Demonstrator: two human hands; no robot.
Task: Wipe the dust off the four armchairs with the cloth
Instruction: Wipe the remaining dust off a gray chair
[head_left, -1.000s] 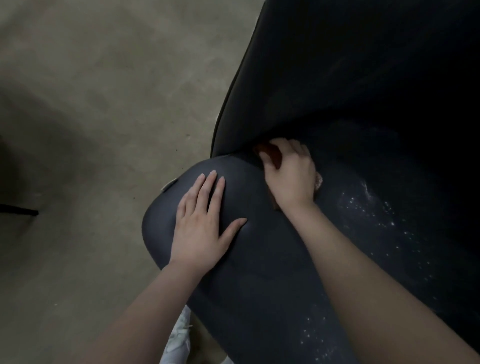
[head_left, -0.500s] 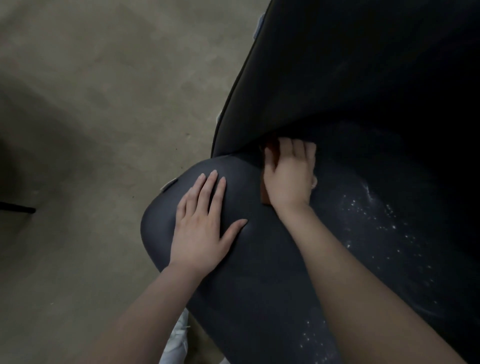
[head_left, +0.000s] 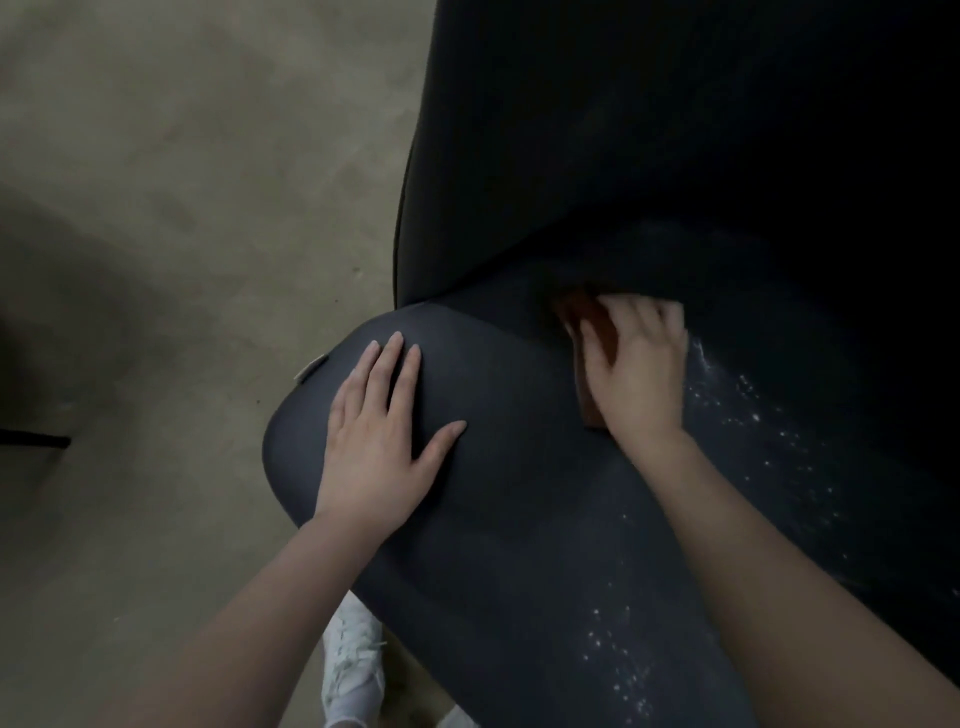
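Observation:
A dark armchair fills the right of the head view, its seat (head_left: 519, 493) curving down at the front left and its backrest (head_left: 623, 156) rising behind. My left hand (head_left: 379, 431) rests flat, fingers spread, on the seat's front-left corner. My right hand (head_left: 639, 374) presses a reddish-brown cloth (head_left: 592, 413) onto the seat at the crease under the backrest. The hand covers most of the cloth, and its fingertips are blurred. White dust specks (head_left: 737, 405) lie on the seat to the right of that hand, with more near the bottom edge (head_left: 618, 670).
Bare concrete floor (head_left: 182, 208) spreads to the left of the chair. A thin dark leg of some other furniture (head_left: 36, 441) juts in at the left edge. My white shoe (head_left: 353, 670) stands on the floor beside the seat front.
My right hand has slid the cloth to the right along the crease between seat and backrest. The left hand has stayed on the same corner of the seat.

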